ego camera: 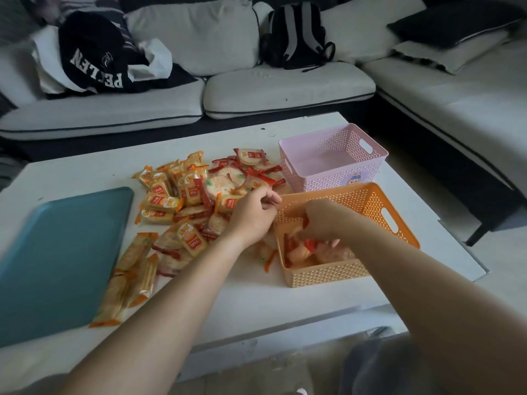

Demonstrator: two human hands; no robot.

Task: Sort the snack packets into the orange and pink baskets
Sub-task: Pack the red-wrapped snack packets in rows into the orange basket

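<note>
A pile of snack packets (pixel 194 192), some orange-edged and some red-edged, lies in the middle of the white table (pixel 85 172). The orange basket (pixel 322 275) stands to the right of the pile and holds a few red-edged round-cracker packets (pixel 328 252). Behind it stands the pink basket (pixel 336 173), with nothing visible inside. My right hand (pixel 322 220) reaches into the orange basket, fingers closed on a red-edged packet (pixel 301 225). My left hand (pixel 252 213) hovers at the basket's left rim with its fingers curled together. What they pinch is hidden.
A teal tray (pixel 57 260) lies at the table's left. Long orange-edged packets (pixel 134 275) lie beside it. A white sofa (pixel 285 86) with a dark garment (pixel 94 58) and a backpack (pixel 296 35) runs behind and to the right of the table.
</note>
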